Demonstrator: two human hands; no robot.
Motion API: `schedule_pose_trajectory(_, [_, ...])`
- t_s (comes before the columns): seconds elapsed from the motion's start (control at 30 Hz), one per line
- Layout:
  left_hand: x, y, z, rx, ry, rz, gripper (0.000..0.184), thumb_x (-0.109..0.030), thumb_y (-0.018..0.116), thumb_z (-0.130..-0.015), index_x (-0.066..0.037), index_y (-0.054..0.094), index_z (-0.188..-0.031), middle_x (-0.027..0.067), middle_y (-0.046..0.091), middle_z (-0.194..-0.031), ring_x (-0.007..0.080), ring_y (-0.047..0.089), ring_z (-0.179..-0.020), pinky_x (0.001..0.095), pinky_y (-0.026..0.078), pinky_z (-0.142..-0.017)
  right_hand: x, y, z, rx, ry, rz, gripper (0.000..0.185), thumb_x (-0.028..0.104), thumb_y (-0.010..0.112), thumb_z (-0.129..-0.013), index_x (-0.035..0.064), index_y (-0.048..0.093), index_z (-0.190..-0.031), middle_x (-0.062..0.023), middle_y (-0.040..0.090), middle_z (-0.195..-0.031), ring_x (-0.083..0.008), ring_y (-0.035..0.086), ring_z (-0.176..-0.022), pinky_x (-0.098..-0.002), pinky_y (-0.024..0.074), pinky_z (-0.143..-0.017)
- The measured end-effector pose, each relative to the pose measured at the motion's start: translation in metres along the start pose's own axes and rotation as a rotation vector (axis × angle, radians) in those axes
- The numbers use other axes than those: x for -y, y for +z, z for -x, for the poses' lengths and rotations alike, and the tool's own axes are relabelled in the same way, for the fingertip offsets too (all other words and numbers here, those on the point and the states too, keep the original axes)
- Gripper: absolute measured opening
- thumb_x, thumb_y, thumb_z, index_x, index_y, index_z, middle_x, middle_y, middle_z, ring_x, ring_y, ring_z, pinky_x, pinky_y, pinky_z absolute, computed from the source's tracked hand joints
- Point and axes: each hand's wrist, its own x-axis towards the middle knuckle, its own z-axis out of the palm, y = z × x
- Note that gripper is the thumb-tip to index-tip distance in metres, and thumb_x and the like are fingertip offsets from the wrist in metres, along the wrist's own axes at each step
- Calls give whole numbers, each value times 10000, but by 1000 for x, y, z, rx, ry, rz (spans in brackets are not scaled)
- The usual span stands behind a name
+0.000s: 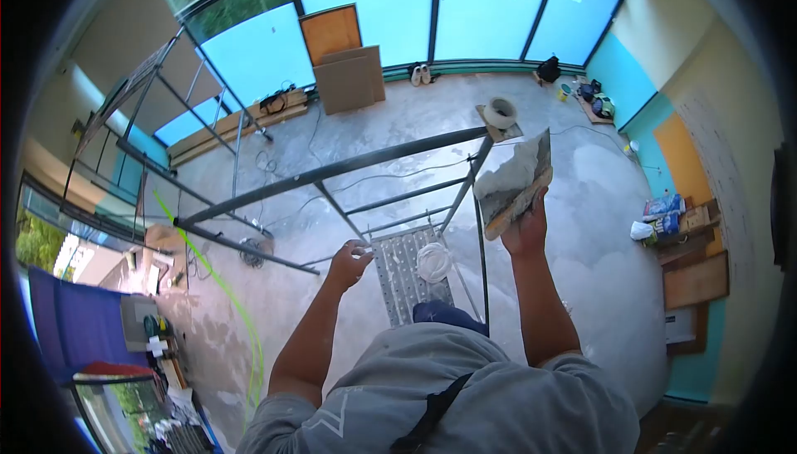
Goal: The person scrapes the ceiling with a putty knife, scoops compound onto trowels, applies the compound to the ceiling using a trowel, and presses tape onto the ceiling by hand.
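My right hand (pixel 528 226) is raised at the right and grips a flat plasterer's board (pixel 519 180) from below. A thick heap of pale grey plaster (pixel 513 165) lies on its face. My left hand (pixel 353 261) is raised left of centre, fingers bent together near the thumb; whether something small is between them is too small to tell. Between my hands, lower down, a perforated metal platform (pixel 397 275) of a scaffold shows, with a round white object (pixel 432 262) on it. My feet are mostly hidden by my shirt.
Scaffold rails (pixel 332 173) run in front of me, and a second scaffold frame (pixel 158 80) stands at the left. Far below on the floor are a bucket (pixel 501 112), cables and a green hose (pixel 224 284). Boards (pixel 347 80) lean against the windows; bags (pixel 664 215) lie at the right wall.
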Motion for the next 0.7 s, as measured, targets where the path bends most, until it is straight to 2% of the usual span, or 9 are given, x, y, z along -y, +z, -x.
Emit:
schedule_pose_trajectory(0.07, [-14,15,-31,-8,174,-159,503,-322,724,-786,-22,575,-1160,180,651,-1000,246,647,-767,334,520,-639,14,-9,3,-8,-40,49,538,474,346,-987,132,359,-1403,-97,480,-1333,-293,465,-1222,-473,351,-1055])
schedule_pose_trajectory(0.1, [-15,24,-54,-4,285,-200,532,-356,728,-776,-25,580,-1164,200,638,-1036,305,640,-902,373,518,-761,21,-10,4,-69,-72,69,543,486,336,-987,125,370,-1391,-102,501,-1298,-290,485,-1195,-474,381,-1028])
schedule_pose_trajectory(0.23, [-83,62,-108,-7,392,-287,594,-418,737,-755,-45,577,-1188,230,581,-1117,343,587,-1038,399,475,-889,51,-25,2,-98,-107,72,550,503,331,-983,122,382,-1376,-101,522,-1262,-291,507,-1164,-480,398,-1010])
schedule_pose_trajectory(0.33, [-132,87,-137,-33,541,-458,592,-417,730,-763,-42,572,-1193,233,559,-1141,355,565,-1075,407,459,-915,68,-33,-2,-120,-129,46,551,509,322,-983,128,382,-1376,-95,514,-1277,-293,509,-1161,-480,398,-1010])
schedule_pose_trajectory(0.4, [-170,100,-150,4,594,-466,555,-359,724,-776,-32,565,-1196,230,547,-1157,373,529,-1115,421,437,-944,77,-43,-4,-82,-132,6,556,508,310,-985,139,360,-1399,-88,481,-1339,-300,488,-1194,-479,381,-1031])
schedule_pose_trajectory(0.5, [-204,125,-186,-10,802,-538,506,-281,713,-784,-32,559,-1197,208,550,-1163,374,508,-1138,424,413,-970,87,-50,-10,-34,-146,-41,546,511,311,-985,136,397,-1371,-84,516,-1288,-294,511,-1157,-473,398,-1009])
schedule_pose_trajectory(0.6, [-254,143,-204,9,842,-591,482,-248,708,-780,-35,568,-1189,192,553,-1184,357,515,-1135,428,413,-968,92,-55,-12,-60,-185,-21,535,517,316,-982,134,435,-1336,-75,547,-1228,-277,534,-1115,-461,421,-980])
schedule_pose_trajectory(0.7, [-266,169,-260,-13,1025,-684,440,-185,664,-796,-52,568,-1204,173,543,-1232,347,502,-1162,448,390,-988,95,-51,-16,-77,-239,-8,530,521,320,-980,134,453,-1317,-68,557,-1200,-262,547,-1088,-446,436,-960])
